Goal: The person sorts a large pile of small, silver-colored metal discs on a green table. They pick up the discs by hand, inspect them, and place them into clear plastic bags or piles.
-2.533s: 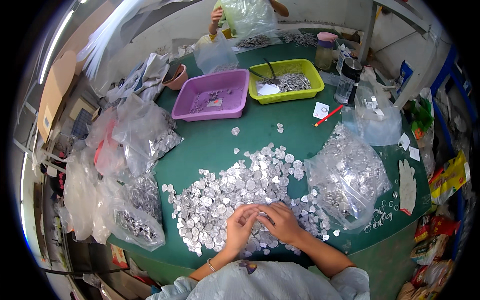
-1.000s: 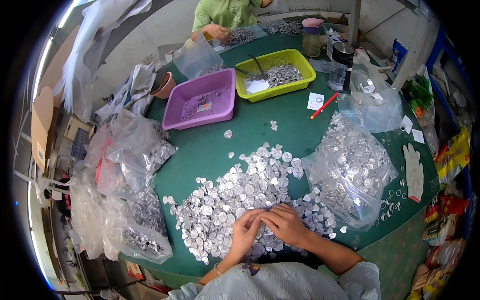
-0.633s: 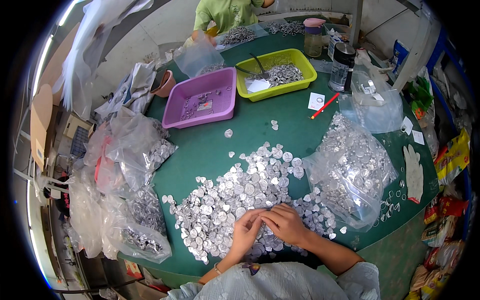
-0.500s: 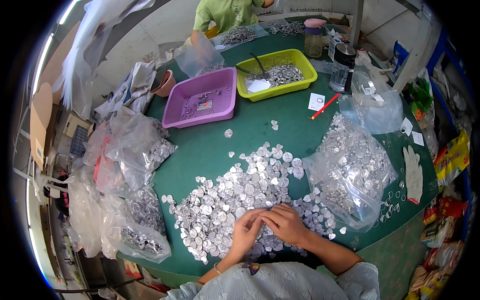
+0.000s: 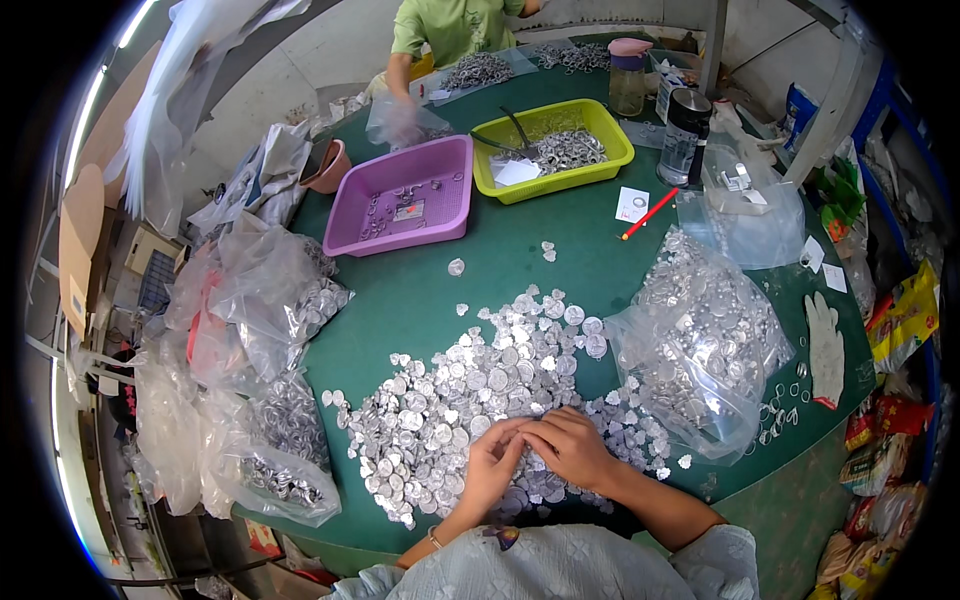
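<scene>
A wide heap of silvery metal discs and flower-shaped pieces [image 5: 440, 400] covers the near middle of the green table [image 5: 400, 290]. Over its near right part, my left hand [image 5: 494, 458] and my right hand [image 5: 568, 446] meet at the fingertips, both pinched closed. Whatever sits between the fingers is too small and covered to make out. To the right of my hands lies a clear plastic bag [image 5: 690, 350] full of similar small metal pieces. A few loose discs [image 5: 456, 267] lie apart beyond the heap.
A purple basket [image 5: 400, 240] and a yellow-green basket [image 5: 560, 190] with metal parts stand farther back. Plastic bags of metal parts [image 5: 290, 430] line the left edge. At right are a red pen [image 5: 650, 214], a glove [image 5: 825, 350] and a flask [image 5: 684, 140]. Across sits a person in green [image 5: 460, 28].
My hands stay in the same place, fingertips together. Across the table, the other person's hand has lowered with the clear bag toward the tabletop.
</scene>
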`<action>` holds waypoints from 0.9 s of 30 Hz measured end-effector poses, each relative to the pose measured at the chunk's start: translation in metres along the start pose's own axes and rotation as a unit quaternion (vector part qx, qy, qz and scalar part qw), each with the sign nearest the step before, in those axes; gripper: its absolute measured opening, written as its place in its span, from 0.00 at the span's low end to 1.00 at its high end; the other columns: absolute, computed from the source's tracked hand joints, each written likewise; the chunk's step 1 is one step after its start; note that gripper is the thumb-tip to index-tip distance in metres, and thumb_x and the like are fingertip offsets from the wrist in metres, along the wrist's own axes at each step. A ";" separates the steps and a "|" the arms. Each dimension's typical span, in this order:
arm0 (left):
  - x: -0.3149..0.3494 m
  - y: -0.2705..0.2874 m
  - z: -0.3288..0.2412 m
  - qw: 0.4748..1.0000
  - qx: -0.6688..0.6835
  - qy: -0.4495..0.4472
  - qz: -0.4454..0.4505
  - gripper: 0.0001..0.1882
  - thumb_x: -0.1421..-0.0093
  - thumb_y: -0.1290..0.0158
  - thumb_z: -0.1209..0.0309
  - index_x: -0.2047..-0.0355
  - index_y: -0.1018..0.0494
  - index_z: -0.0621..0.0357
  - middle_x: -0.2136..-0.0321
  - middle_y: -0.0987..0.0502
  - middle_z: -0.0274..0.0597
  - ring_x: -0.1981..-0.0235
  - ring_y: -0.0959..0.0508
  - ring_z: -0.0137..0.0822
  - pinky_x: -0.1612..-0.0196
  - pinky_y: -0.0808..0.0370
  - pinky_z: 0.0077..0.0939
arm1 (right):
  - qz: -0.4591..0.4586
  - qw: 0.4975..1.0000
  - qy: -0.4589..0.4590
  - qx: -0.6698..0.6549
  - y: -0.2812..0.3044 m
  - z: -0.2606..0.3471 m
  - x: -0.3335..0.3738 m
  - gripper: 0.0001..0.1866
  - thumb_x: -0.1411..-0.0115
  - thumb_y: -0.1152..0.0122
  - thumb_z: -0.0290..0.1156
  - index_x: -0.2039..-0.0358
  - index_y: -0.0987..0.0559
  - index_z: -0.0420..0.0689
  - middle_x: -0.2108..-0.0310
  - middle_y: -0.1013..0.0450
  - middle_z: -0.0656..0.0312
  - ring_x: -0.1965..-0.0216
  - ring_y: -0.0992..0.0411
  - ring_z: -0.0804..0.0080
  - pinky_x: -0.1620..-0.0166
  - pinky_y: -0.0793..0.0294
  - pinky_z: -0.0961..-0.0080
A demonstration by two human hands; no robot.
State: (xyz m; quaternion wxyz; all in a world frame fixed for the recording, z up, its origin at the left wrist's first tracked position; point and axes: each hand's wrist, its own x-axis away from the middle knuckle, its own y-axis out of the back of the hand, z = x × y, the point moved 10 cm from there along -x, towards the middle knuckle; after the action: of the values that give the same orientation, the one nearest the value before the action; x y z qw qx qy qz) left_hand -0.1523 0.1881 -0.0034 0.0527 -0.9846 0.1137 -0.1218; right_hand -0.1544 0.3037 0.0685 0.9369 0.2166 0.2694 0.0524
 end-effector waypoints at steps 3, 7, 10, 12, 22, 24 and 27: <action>0.000 0.000 -0.001 1.000 -0.003 -0.002 0.000 0.13 0.37 0.55 0.79 0.52 0.32 0.71 0.60 0.24 0.42 0.59 0.26 0.25 0.54 0.30 0.17 | 0.002 1.000 0.000 0.003 -0.001 -0.001 0.001 0.06 0.51 0.38 0.24 0.70 0.22 0.39 0.76 0.28 0.58 0.74 0.30 0.61 0.67 0.32 0.69; 0.000 -0.001 0.000 1.000 -0.006 -0.004 0.003 0.14 0.37 0.55 0.79 0.51 0.33 0.71 0.60 0.24 0.42 0.59 0.25 0.26 0.54 0.29 0.17 | 0.000 1.000 -0.007 -0.001 -0.002 -0.003 0.002 0.06 0.50 0.39 0.24 0.69 0.22 0.40 0.76 0.28 0.58 0.74 0.30 0.60 0.67 0.32 0.68; 0.000 -0.001 0.000 1.000 -0.003 -0.001 0.005 0.14 0.37 0.55 0.79 0.51 0.33 0.71 0.60 0.24 0.42 0.59 0.25 0.26 0.54 0.29 0.17 | 0.001 1.000 -0.011 -0.002 -0.001 -0.003 0.001 0.06 0.50 0.39 0.24 0.70 0.22 0.40 0.76 0.28 0.58 0.74 0.30 0.61 0.68 0.33 0.69; 0.000 -0.001 0.000 1.000 -0.006 -0.001 0.004 0.14 0.37 0.55 0.79 0.51 0.33 0.71 0.60 0.24 0.42 0.59 0.25 0.26 0.54 0.29 0.17 | 0.004 1.000 -0.017 -0.002 -0.001 -0.003 0.000 0.06 0.50 0.39 0.24 0.70 0.22 0.40 0.76 0.28 0.58 0.74 0.31 0.61 0.68 0.33 0.69; 0.000 -0.001 0.001 1.000 -0.002 -0.002 0.003 0.14 0.37 0.55 0.79 0.51 0.33 0.72 0.60 0.24 0.43 0.59 0.25 0.26 0.54 0.29 0.18 | 0.004 1.000 -0.016 0.001 -0.001 -0.004 0.000 0.06 0.50 0.39 0.24 0.69 0.22 0.40 0.76 0.28 0.58 0.74 0.30 0.61 0.67 0.33 0.69; -0.001 0.000 0.002 1.000 -0.004 -0.002 0.003 0.14 0.37 0.55 0.80 0.51 0.33 0.72 0.60 0.24 0.43 0.59 0.25 0.26 0.54 0.29 0.18 | 0.002 1.000 -0.013 0.002 -0.002 -0.005 0.001 0.07 0.51 0.39 0.23 0.69 0.22 0.40 0.76 0.28 0.58 0.74 0.30 0.61 0.67 0.32 0.69; -0.001 0.000 0.002 1.000 -0.006 -0.001 0.002 0.14 0.37 0.55 0.80 0.51 0.33 0.72 0.59 0.24 0.43 0.58 0.25 0.26 0.54 0.29 0.18 | 0.003 1.000 -0.015 0.000 -0.002 -0.005 0.001 0.07 0.51 0.39 0.23 0.69 0.22 0.40 0.76 0.28 0.58 0.73 0.30 0.61 0.67 0.32 0.69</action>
State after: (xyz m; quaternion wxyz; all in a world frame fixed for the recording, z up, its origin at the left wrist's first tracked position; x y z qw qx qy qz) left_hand -0.1522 0.1886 -0.0059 0.0473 -0.9847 0.1165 -0.1204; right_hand -0.1561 0.3037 0.0632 0.9406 0.2183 0.2549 0.0516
